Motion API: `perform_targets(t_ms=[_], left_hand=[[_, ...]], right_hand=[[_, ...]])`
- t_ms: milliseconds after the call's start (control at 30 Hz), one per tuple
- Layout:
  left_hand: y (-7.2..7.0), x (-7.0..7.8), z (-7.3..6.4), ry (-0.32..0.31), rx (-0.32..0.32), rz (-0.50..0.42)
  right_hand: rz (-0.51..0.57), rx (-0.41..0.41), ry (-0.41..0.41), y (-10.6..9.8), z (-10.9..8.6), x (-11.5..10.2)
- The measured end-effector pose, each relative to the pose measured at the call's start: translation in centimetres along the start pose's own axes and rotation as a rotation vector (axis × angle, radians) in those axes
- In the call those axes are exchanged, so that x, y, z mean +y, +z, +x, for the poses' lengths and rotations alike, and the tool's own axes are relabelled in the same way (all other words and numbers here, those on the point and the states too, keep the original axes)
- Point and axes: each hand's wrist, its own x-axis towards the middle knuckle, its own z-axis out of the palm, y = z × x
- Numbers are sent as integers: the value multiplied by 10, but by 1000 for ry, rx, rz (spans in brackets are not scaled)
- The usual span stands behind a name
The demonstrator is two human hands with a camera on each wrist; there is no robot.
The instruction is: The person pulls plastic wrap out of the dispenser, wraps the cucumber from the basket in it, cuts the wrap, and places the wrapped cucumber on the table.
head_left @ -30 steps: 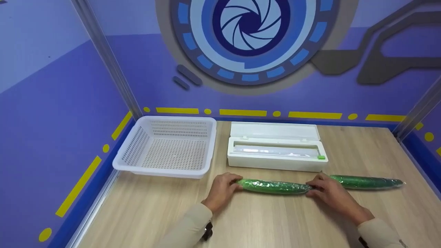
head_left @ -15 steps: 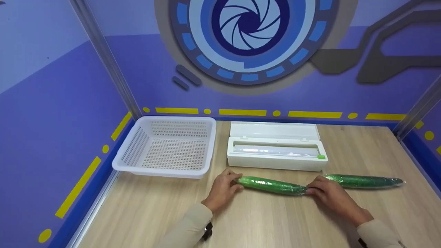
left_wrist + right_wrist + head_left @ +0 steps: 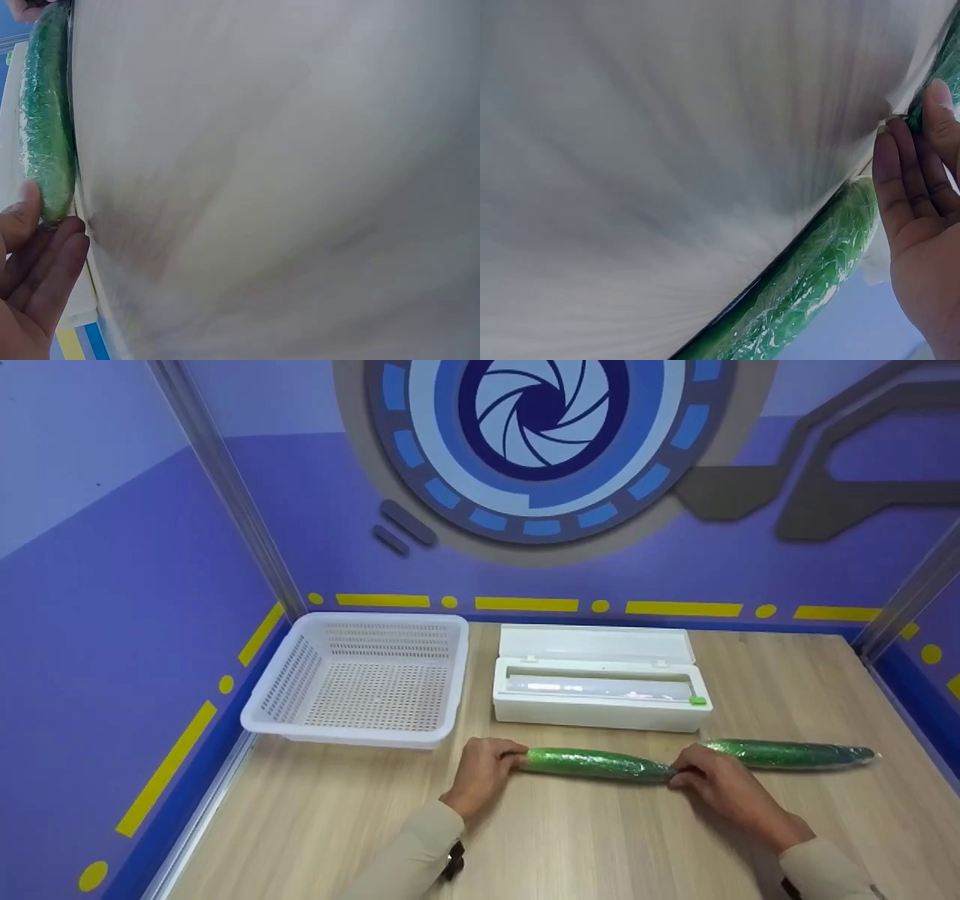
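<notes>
A cucumber [image 3: 592, 763] wrapped in clear film lies across the table between the two hands. My left hand [image 3: 480, 776] pinches its paler left end; in the left wrist view the thumb [image 3: 22, 214] is on one side of that end and the fingers on the other. At the darker tip, my right hand [image 3: 727, 791] pinches the cucumber's right end between thumb and fingers. Just beyond the right hand lies a second film-wrapped cucumber [image 3: 795, 754], its left end partly hidden in the head view. That second cucumber [image 3: 802, 292] also shows below the right hand in the right wrist view.
A white cling film box [image 3: 600, 716] stands behind the held cucumber, lid up, with a film roll [image 3: 600, 688] inside and a green slider [image 3: 697, 700] at its right. Left of it is a white perforated basket [image 3: 360, 735]. Walls [image 3: 480, 562] border the table.
The held cucumber has turned between the hands; its tilt and shine changed slightly. Both hands stay at its ends, with small shifts of the fingers. The box and basket have not moved.
</notes>
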Motion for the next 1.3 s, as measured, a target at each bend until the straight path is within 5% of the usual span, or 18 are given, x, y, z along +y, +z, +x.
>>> perform_targets(t_ms=[100, 300, 500, 867, 1300], left_hand=[[1, 1, 1, 8, -37, -11], [6, 5, 2, 50, -151, -16], [14, 12, 5, 62, -170, -53], [37, 35, 9, 65, -228, -40], [67, 63, 16, 99, -301, -9]], right_hand=[[-14, 18, -57, -3, -3, 4], [-72, -48, 19, -14, -11, 9], [-87, -110, 117, -25, -21, 12], [-141, -140, 177, -45, -41, 28], [-164, -96, 204, -64, -68, 52]])
